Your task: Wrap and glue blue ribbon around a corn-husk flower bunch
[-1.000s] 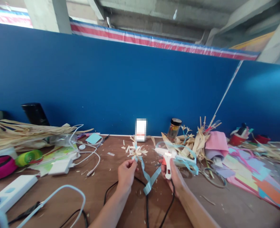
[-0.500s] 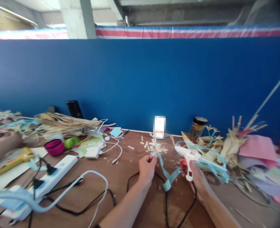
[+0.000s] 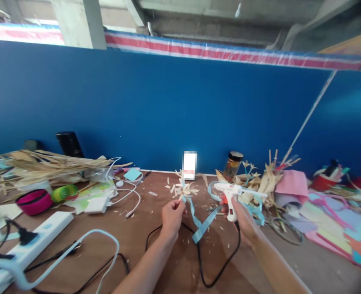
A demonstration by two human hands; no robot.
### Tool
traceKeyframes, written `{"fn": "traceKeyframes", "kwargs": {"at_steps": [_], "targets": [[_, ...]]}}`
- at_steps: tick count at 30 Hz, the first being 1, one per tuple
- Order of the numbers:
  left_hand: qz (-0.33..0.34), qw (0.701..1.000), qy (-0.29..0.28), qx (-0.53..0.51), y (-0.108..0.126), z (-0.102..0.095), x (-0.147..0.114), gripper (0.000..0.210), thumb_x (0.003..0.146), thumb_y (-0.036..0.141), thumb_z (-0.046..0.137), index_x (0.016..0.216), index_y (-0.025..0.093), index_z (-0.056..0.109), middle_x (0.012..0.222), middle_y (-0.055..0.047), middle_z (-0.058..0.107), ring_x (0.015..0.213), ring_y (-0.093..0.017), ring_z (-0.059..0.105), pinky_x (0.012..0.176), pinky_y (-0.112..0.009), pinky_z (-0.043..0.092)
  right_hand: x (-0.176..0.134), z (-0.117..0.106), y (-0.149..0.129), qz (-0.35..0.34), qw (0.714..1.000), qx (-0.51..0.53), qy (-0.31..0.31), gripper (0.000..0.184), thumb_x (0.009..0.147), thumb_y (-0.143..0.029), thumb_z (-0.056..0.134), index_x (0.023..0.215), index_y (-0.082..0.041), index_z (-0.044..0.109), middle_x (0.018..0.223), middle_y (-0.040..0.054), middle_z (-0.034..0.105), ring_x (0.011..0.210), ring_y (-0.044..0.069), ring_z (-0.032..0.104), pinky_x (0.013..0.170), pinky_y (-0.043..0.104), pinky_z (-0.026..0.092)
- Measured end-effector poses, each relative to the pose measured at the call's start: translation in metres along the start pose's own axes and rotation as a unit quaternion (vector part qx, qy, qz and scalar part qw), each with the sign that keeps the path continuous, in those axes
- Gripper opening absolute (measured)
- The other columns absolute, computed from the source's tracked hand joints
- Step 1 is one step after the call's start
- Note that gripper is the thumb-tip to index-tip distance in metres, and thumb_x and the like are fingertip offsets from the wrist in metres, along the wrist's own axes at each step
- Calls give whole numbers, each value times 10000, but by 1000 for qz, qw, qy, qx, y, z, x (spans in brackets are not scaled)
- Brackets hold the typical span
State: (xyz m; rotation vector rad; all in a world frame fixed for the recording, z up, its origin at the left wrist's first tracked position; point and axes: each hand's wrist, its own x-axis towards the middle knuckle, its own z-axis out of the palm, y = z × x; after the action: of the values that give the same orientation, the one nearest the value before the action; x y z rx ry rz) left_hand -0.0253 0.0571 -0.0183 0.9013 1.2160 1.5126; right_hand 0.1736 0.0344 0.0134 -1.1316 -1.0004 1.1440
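My left hand (image 3: pixel 172 214) is closed in a pinch at the base of a pale flower (image 3: pixel 183 190) made of dried husk strips. A light blue ribbon (image 3: pixel 201 232) runs from just below the petals, folds near the table and rises toward my right hand (image 3: pixel 244 220). That hand is wrapped round a white glue gun (image 3: pixel 231 202) with an orange trigger, nozzle to the left. Beside its fingers sits a thin dark tool, too small to name. The flower's stem is mostly hidden by my left fingers.
A white power strip (image 3: pixel 36 241) and cables lie at left, near a pink tape roll (image 3: pixel 34 201) and a husk pile (image 3: pixel 54 161). At right are a black-lidded jar (image 3: pixel 233 165), coloured sheets (image 3: pixel 336 224) and a red container (image 3: pixel 323 181). A blue partition (image 3: pixel 180 102) stands behind.
The view has turned right, so everything shifts left; a co-worker's hand has left the picture and the red container has come in. Both hands keep their holds, with little change between them.
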Motion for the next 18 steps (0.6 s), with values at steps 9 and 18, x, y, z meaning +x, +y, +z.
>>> {"fn": "traceKeyframes", "kwargs": {"at_steps": [9,18], "targets": [[60,998,-22,-4,45,19,-22,196,622,309,636,678,122,619,502,13,544,477,-85,472,432,-179,310,10,-3,6,-142,957,-249,-44,211,687,-400,596,665,-192,621,569,-2,557,567,157,467,550,261,342],[55,997,46,-13,34,5,-27,270,577,343,669,716,112,641,519,9,553,488,-89,478,422,-175,295,1,4,-15,-71,979,-190,12,425,768,-530,408,944,-173,556,533,-26,496,441,115,428,386,210,313]]}}
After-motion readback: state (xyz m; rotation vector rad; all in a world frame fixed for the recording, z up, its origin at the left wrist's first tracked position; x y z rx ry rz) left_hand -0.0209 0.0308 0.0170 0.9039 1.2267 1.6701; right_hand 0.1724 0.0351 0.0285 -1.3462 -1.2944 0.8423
